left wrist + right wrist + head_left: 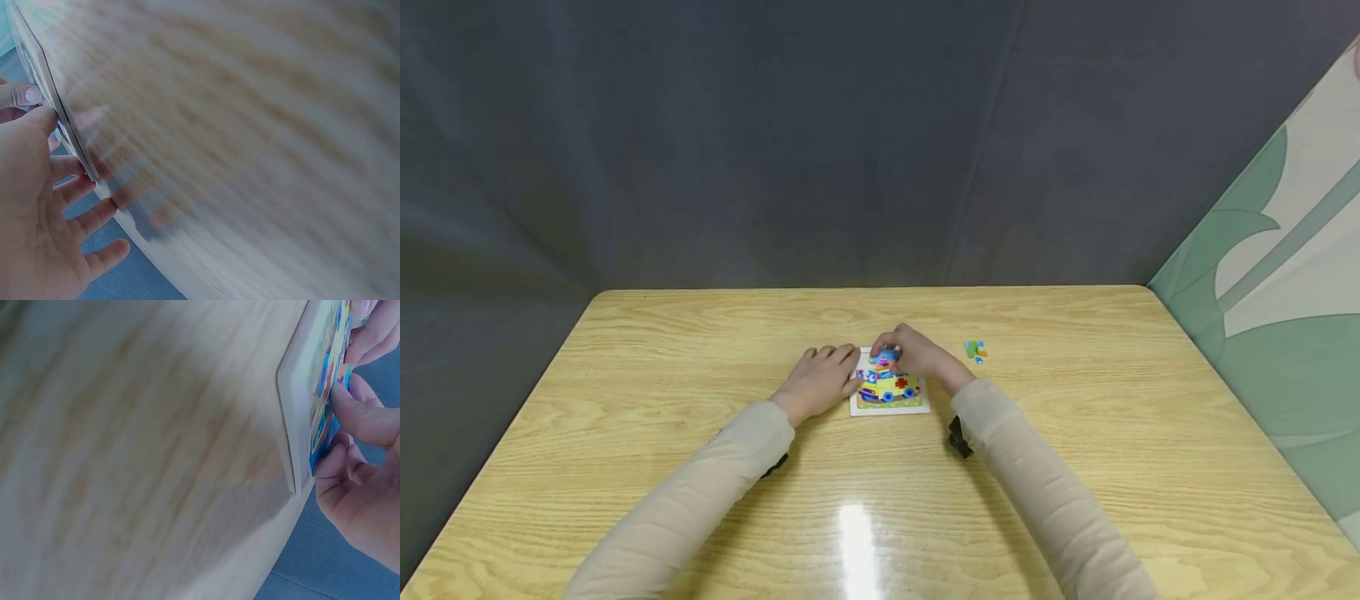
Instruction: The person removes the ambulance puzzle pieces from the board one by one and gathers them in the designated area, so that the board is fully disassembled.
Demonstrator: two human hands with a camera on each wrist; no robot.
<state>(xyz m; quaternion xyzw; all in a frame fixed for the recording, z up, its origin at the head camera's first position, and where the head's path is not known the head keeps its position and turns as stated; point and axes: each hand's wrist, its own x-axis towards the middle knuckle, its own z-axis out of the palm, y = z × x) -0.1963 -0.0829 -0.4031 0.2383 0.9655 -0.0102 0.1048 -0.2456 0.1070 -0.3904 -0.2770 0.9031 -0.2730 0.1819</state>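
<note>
A square jigsaw puzzle with a white frame (889,411) and a yellow ambulance picture lies flat on the table. My left hand (820,382) rests at its left edge. In the left wrist view, that hand's fingers (92,220) are spread and fairly straight, with the thumb over the board's edge (65,122). Over the upper part of the puzzle, my right hand (917,354) pinches a blue puzzle piece (884,357) between thumb and curled fingers. From the right wrist, the thumb (362,419) is against the picture side; the piece's outline is partly hidden by the fingers.
A loose green and blue puzzle piece (976,351) lies on the wooden table (1075,400) to the right of the board. A dark curtain (775,150) hangs behind the table's far edge. A leaf-patterned panel (1285,333) stands along the right side.
</note>
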